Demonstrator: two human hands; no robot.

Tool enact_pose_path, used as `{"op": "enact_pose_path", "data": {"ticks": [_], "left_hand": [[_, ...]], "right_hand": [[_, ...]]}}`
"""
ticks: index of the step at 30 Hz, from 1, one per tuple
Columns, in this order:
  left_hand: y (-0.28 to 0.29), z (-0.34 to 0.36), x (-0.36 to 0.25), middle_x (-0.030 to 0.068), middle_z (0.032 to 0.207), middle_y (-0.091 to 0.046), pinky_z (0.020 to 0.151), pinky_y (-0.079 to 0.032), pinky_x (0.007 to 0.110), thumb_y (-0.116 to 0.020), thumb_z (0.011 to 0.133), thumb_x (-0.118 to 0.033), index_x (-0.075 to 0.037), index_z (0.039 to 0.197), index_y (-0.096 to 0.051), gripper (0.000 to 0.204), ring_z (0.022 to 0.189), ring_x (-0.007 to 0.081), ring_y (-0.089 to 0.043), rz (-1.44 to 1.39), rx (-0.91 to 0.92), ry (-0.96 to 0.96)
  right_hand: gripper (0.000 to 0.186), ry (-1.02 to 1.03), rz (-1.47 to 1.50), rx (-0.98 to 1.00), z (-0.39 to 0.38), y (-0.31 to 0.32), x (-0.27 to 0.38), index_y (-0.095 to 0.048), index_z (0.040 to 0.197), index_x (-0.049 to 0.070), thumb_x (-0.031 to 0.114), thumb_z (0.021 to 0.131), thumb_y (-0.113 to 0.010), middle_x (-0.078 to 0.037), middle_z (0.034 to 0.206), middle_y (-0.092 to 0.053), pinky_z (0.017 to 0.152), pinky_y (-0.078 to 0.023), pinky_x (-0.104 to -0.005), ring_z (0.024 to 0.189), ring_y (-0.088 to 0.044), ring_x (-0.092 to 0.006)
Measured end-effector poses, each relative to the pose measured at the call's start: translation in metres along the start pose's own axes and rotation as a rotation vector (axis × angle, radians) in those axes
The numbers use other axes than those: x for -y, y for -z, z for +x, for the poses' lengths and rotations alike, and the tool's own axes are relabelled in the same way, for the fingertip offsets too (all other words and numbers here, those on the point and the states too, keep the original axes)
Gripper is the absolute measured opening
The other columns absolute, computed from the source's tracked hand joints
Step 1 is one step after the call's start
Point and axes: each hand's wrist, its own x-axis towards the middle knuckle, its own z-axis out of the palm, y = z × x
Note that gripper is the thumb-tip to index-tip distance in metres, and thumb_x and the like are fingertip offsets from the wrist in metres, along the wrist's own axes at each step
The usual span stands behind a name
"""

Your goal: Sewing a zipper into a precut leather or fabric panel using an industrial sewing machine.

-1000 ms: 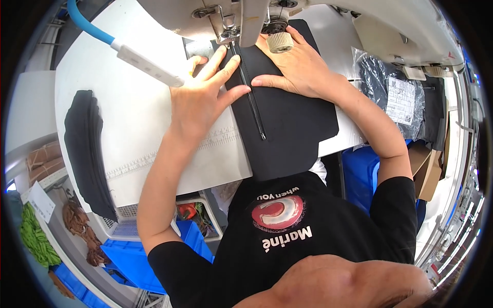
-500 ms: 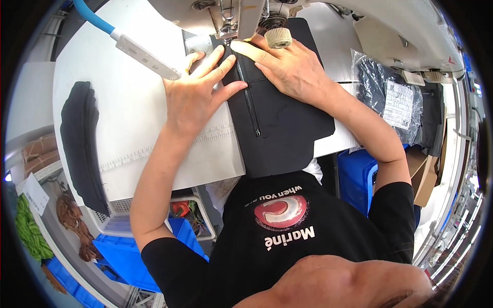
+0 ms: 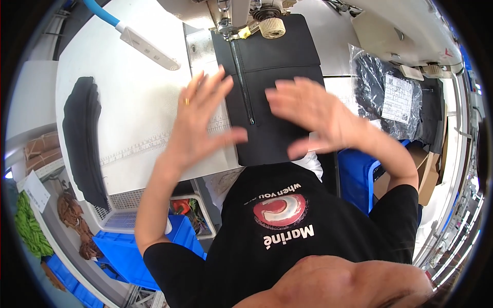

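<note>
A black fabric panel (image 3: 280,43) with a metal-toothed zipper (image 3: 242,82) lies on the white sewing table, its far end under the needle area of a sewing machine (image 3: 239,23). My left hand (image 3: 200,115) hovers at the panel's left edge, fingers spread and slightly blurred, a ring on one finger. Over the panel's right side is my right hand (image 3: 313,115), fingers stretched out and smeared by motion. Neither hand holds anything. The panel's near end reaches my black shirt at the table edge.
A stack of dark fabric pieces (image 3: 82,138) lies at the table's left. On the right rests a clear plastic bag (image 3: 367,77) with a label. A lamp (image 3: 149,49) hangs over the table. Blue bins (image 3: 354,174) and a white basket (image 3: 128,205) stand below the edge.
Both hands have left the fabric near the needle and drawn back toward me, moving apart. The panel has shifted slightly, and its zipper now shows along its length.
</note>
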Motion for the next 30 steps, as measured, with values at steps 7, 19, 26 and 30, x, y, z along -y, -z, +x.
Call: {"op": "enact_pose_path", "data": {"ticks": [7,19,26,30], "left_hand": [[-0.014,-0.057,-0.041,0.0092,0.135,-0.052,0.108,-0.028,0.051,-0.075,0.074,-0.028,-0.006,0.129,-0.055,0.062,0.128,0.0292,-0.047,0.167,-0.025,-0.184],[-0.011,0.01,-0.034,0.0101,0.072,-0.056,0.06,-0.042,0.036,-0.067,0.087,-0.024,0.005,0.08,-0.064,0.03,0.063,0.0273,-0.053,-0.457,-0.042,0.064],[-0.006,0.011,-0.034,0.0115,0.072,-0.056,0.063,-0.042,0.037,-0.066,0.087,-0.023,0.006,0.078,-0.064,0.031,0.066,0.0272,-0.054,-0.444,0.0,0.063],[-0.007,0.004,-0.033,0.0093,0.078,-0.058,0.068,-0.044,0.037,-0.07,0.082,-0.017,0.003,0.081,-0.066,0.02,0.07,0.0255,-0.055,-0.326,0.039,0.009]], "right_hand": [[0.028,0.024,-0.116,-0.097,-0.048,-0.041,0.032,-0.066,0.104,0.003,0.011,0.077,-0.068,-0.011,0.114,-0.066,0.082,-0.053,-0.0371,0.104,-0.064,-0.0262],[0.031,-0.056,0.043,-0.164,-0.017,-0.004,0.073,-0.062,0.102,-0.002,0.02,0.081,-0.069,-0.015,0.099,-0.068,0.074,-0.054,-0.0343,0.085,-0.067,-0.0279],[0.063,-0.242,-0.183,-0.089,-0.044,-0.054,0.056,-0.051,0.128,-0.001,0.026,0.075,-0.073,-0.017,0.126,-0.056,0.093,-0.047,-0.0415,0.114,-0.056,-0.0322],[0.058,-0.239,-0.189,-0.068,-0.051,-0.055,0.05,-0.056,0.122,0.0,0.027,0.074,-0.075,-0.015,0.119,-0.059,0.088,-0.048,-0.0405,0.105,-0.058,-0.032]]}}
